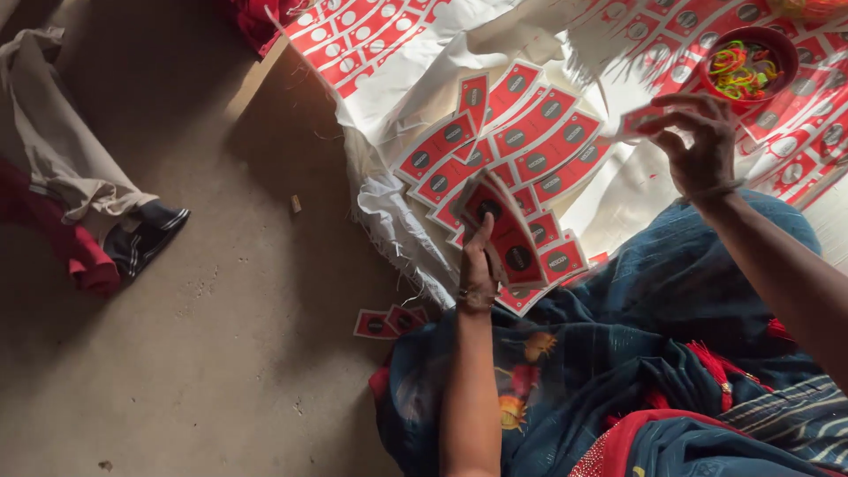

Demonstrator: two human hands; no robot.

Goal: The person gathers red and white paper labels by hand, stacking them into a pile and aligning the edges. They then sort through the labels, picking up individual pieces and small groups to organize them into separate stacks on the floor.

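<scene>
My left hand point(480, 265) grips a stack of red rectangular tags point(505, 231), each with a dark round mark, held upright above my lap. My right hand point(698, 141) is raised to the right and pinches a single red tag point(638, 117) between its fingertips. Under both hands, several more red tags point(530, 141) lie fanned out on a white woven sheet point(415, 79). A red bowl point(749, 64) full of coloured rubber bands sits just above my right hand.
Sheets of uncut red tags point(353, 40) lie at the top and at the right point(808, 115). A few loose tags point(389, 321) rest on the concrete floor point(221, 353) by my knee. Another person's foot in a dark shoe point(141, 237) is at the left. Blue patterned cloth point(636, 353) covers my lap.
</scene>
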